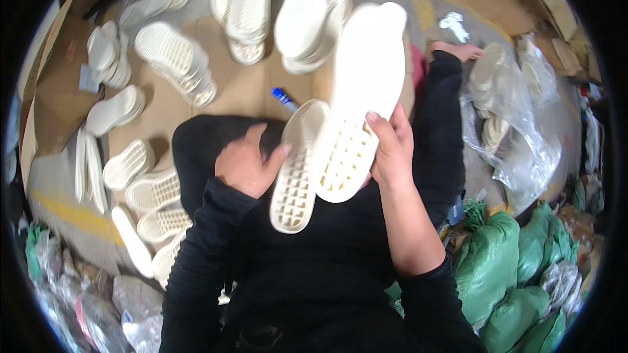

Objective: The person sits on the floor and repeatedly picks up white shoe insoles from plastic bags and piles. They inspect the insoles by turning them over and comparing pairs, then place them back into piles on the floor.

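Observation:
My right hand (pixel 394 147) grips a cream-white shoe sole (pixel 340 157) by its right side, thumb on the upper face and fingers round the edge. Its lower part shows a grid of square hollows; the rest looks smooth and overexposed. Just left of it, partly overlapped, is a second cream shoe sole (pixel 292 202), tilted over my lap with similar hollows facing up. My left hand (pixel 243 163) is beside this second sole, thumb tip at its left edge and index finger stretched away. What supports the second sole underneath is hidden.
Stacked soles (pixel 248 10) stand on a cardboard sheet (pixel 242 88) ahead, with more soles (pixel 154 189) at my left. A blue marker (pixel 283 98) lies beyond my lap. Clear plastic bags (pixel 517 137) with soles lie right, green sacks (pixel 487 268) lower right.

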The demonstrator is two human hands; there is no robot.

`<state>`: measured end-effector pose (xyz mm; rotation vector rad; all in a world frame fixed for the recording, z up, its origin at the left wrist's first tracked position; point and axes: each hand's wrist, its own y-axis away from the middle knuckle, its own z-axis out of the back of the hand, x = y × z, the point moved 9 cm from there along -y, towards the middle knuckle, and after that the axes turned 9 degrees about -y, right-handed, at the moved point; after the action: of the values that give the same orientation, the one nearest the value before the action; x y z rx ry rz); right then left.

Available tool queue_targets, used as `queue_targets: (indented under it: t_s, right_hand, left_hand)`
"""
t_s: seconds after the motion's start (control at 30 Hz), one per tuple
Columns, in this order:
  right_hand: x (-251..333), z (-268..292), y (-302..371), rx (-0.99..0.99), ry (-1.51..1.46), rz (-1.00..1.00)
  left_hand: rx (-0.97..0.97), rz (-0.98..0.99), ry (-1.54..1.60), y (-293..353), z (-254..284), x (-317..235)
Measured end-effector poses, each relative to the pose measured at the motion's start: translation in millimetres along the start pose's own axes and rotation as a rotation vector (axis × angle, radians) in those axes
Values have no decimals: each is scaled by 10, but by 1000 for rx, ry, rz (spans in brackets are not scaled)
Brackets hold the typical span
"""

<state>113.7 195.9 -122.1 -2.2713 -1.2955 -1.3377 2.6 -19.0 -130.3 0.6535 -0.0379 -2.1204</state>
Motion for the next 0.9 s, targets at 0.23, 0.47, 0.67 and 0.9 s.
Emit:
queue_targets:
  t_s: [0.23,0.47,0.67,0.9]
  right_hand:
    - [591,1045,321,-176,144,202]
    - [754,1239,453,-205,63,295]
    - [978,1029,456,-221,49,334]
    - [1871,469,445,-35,847,550]
  left_hand:
    - [324,-4,226,94,-677,-77]
    - [293,-48,1404,156,-504,-632]
    - [105,-288,1410,-282,-109,-1300]
    - [483,-140,1512,-383,-166,-1487]
